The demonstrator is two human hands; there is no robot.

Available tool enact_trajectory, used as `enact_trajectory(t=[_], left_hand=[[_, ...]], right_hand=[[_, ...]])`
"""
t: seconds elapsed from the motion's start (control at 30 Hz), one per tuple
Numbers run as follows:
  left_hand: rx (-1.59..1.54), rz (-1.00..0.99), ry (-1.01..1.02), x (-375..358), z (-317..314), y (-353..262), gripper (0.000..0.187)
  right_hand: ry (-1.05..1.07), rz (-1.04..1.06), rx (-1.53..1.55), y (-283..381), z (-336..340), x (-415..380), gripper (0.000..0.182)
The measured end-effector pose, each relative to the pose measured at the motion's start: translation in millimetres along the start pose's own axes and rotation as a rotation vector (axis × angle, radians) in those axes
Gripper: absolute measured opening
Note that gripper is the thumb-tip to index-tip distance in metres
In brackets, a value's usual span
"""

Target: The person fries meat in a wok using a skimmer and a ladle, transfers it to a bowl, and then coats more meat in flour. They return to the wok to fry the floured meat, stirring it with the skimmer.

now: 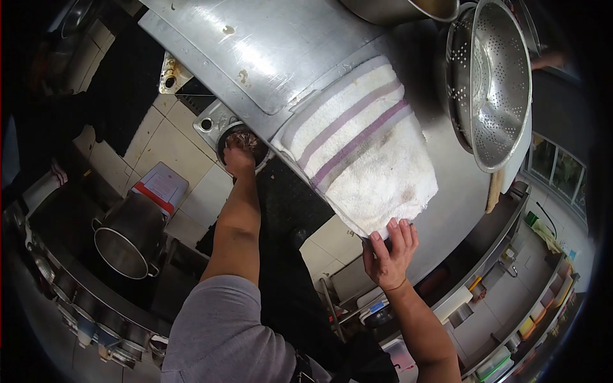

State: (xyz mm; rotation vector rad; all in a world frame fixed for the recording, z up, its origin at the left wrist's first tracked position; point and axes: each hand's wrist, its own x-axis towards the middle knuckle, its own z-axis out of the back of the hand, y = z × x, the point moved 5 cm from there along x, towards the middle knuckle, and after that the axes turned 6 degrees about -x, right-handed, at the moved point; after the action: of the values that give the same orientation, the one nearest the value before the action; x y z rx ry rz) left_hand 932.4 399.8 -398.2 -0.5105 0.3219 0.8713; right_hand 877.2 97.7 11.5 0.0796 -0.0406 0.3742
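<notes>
My left hand [239, 162] reaches down past the steel table's edge into a dark round pot [263, 167]. Its fingers are closed against a brownish, rough-textured mass [244, 139] whose kind I cannot make out. On the steel table [249, 57] lies a folded white towel [377, 166] with purple and grey stripes and a few brownish stains. My right hand [391, 255] grips the towel's near edge, fingertips on top and thumb at the side. What lies beneath the towel there is hidden.
Steel colanders [501, 89] stand on edge at the table's right, near a large steel bowl [389, 9]. Down on the left are a big pot [129, 236] and a red-and-white box [161, 185] on the tiled floor. Shelves with containers [530, 325] line the lower right.
</notes>
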Motion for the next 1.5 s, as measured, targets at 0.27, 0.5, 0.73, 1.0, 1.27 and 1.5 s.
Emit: enact_trajectory(t=[0.27,0.5,0.73,1.0,1.27,1.5], left_hand=[[0.130,-0.129,0.031,-4,13,7,0.030],[0.154,-0.169,0.080,-5,17,10,0.028],[0.114,-0.183,0.109,-9,36,4,0.029],[0.008,-0.171,0.113,-2,46,14,0.031],[-0.335,-0.078,0.210,20,47,41,0.032],[-0.840,0.047,0.443,14,48,62,0.025]], right_hand=[[0.007,0.004,0.003,1,0,0,0.059],[0.005,0.011,0.005,1,1,1,0.061],[0.034,0.056,-0.014,3,3,4,0.067],[-0.002,0.012,0.002,0,1,1,0.061],[0.001,0.004,-0.001,2,4,4,0.061],[0.020,-0.022,0.001,4,11,7,0.059]])
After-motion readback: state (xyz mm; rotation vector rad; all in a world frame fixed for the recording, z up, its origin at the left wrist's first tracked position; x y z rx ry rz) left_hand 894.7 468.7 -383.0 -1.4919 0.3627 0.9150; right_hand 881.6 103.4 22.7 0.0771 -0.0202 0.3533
